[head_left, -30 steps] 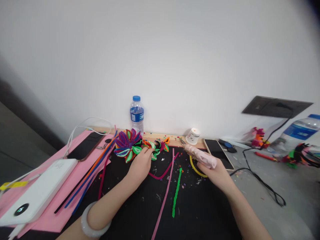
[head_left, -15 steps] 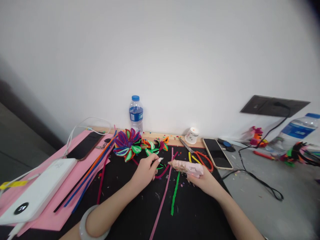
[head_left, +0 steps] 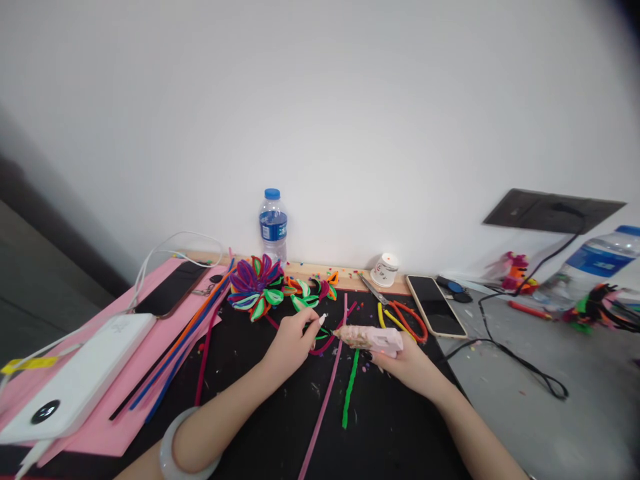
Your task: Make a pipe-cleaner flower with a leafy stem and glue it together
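Note:
My right hand [head_left: 407, 367] is wrapped round a pale pink hot glue gun [head_left: 373, 339], its nozzle pointing left towards my left hand. My left hand [head_left: 293, 340] is closed in a pinch on a small green and black pipe cleaner piece [head_left: 323, 335], partly hidden by the fingers. The nozzle tip is close to this piece; I cannot tell if they touch. Below the gun lie a long pink pipe cleaner [head_left: 325, 407] and a twisted green pipe cleaner [head_left: 351, 390]. Beyond my left hand sits a multicoloured pipe cleaner flower [head_left: 256, 283].
Scissors [head_left: 405, 317] and a phone [head_left: 436, 305] lie right of the black mat, near a paper cup [head_left: 385, 270]. A water bottle [head_left: 273, 227] stands by the wall. On the left are a white power bank [head_left: 80, 380] and several loose pipe cleaners [head_left: 185, 340]. A black cable [head_left: 520, 360] crosses the right side.
The glue gun has moved slightly left, bringing its nozzle nearer the piece in my left hand. My left hand stays almost in place.

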